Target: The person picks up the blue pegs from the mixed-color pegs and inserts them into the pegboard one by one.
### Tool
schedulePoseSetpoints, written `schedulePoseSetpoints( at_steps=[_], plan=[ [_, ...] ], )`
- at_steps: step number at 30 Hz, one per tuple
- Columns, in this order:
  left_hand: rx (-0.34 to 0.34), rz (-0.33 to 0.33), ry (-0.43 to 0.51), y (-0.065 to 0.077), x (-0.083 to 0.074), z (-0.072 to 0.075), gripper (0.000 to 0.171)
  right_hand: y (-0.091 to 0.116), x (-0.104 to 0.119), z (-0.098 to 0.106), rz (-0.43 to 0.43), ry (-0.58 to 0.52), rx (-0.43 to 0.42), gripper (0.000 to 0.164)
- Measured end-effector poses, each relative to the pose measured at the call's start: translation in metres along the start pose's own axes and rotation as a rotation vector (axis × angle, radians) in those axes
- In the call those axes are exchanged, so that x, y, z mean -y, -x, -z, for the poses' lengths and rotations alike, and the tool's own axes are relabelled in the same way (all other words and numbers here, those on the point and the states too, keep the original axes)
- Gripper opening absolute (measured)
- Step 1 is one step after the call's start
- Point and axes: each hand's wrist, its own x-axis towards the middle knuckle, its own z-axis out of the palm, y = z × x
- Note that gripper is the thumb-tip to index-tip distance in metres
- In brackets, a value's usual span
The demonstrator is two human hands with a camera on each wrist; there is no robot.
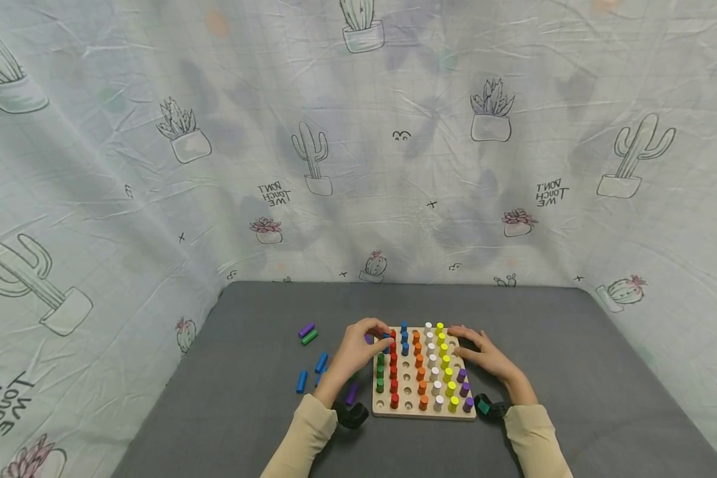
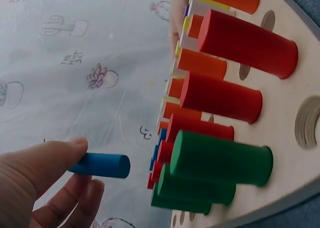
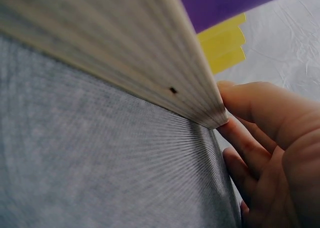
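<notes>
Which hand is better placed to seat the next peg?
Left, probably. The left hand already pinches a blue peg over the pegboard; the right hand only rests against the board's edge.

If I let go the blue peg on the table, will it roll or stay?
The blue peg pinched in the left hand looks round and smooth, so lying down it would probably roll. It seems stiff and light. The grey table cloth may slow it.

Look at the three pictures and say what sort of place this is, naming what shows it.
Probably a small makeshift recording booth: a grey table enclosed by a cactus-print cloth, with a wooden pegboard of coloured pegs and cameras on both wrists.
</notes>
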Motion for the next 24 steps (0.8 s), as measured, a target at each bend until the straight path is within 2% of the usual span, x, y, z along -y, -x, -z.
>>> schedulePoseSetpoints(
  at_steps=[8, 18, 24],
  plan=[
    [0.021, -0.001, -0.018, -0.003, -0.002, -0.009, 0.020, -0.002, 0.005, 0.001, -0.081, -0.011, 0.030, 0.046],
    [0.063, 0.007, 0.039, -0.005, 0.000, -0.019, 0.023, -0.003, 0.007, 0.000, -0.082, -0.025, 0.030, 0.045],
    [0.084, 0.014, -0.039, -0.005, -0.002, -0.023, 0.016, -0.002, 0.004, 0.001, -0.087, -0.007, 0.025, 0.045]
  ],
)
